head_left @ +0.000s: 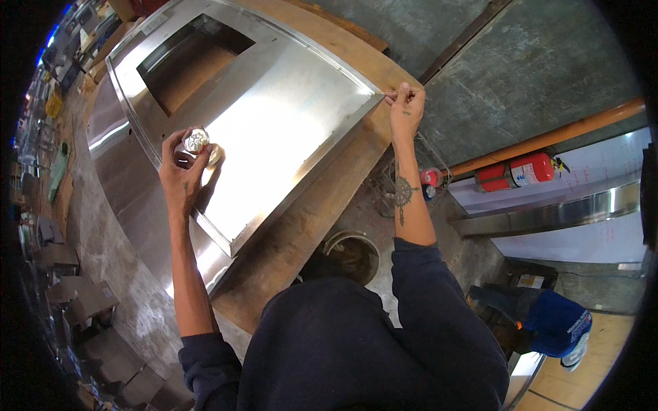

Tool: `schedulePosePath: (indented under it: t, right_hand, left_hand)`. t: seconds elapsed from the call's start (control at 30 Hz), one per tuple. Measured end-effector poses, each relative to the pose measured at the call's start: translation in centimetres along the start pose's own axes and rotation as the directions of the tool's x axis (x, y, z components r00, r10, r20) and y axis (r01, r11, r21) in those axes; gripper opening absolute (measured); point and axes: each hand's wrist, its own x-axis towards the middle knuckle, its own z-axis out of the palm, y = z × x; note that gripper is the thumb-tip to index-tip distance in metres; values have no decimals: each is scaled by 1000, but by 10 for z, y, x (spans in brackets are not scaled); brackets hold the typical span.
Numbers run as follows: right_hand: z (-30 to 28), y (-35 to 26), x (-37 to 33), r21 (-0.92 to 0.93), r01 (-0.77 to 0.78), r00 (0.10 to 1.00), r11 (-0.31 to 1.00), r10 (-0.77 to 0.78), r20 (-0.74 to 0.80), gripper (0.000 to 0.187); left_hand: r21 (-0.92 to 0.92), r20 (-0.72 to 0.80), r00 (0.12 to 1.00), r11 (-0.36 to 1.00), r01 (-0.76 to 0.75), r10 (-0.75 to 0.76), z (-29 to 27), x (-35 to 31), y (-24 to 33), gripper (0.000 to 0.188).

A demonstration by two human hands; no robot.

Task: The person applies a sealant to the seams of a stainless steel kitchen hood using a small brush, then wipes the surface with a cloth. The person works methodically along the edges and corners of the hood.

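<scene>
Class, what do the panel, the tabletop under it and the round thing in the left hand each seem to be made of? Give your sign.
Panel: bare metal, perhaps stainless steel, smooth and glossy; it throws broad bright glare.
Tabletop: probably wood or board, dull; it is brown and mottled.
Round thing: silvery and shiny, with sharp highlights; perhaps metal, perhaps coated plastic.

Round silver-faced object (197, 140) over shiny steel panel (274, 116), rectangular cutout (195, 63), thin strip (390, 92), perhaps wooden, at panel corner
</scene>
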Motion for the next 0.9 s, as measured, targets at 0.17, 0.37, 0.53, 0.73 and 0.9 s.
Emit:
schedulePosePath:
  t: [0.17,0.37,0.53,0.73,0.9]
  right_hand:
    - [-1,-2,0,-34,-12,1000,999,12,12,30]
    - [-1,13,5,-32,50,998,998,-51,-23,36]
    - [0,7,3,-62,34,999,998,-35,-10,34]
    - [-1,-2,1,-73,-11,1000,997,12,11,27]
    - [-2,3,3,-31,-13,1000,999,14,18,27]
  left_hand:
    - [-26,12,999,999,32,-31,-1,1,0,54]
    - [-22,10,1000,1000,-11,11,1,1,-4,55]
    - [-27,15,1000,1000,0,0,-1,0,-3,55]
    - [-20,18,1000,1000,9,-9,-1,-1,-4,55]
    - [-29,36,999,999,22,-21,-2,0,-3,54]
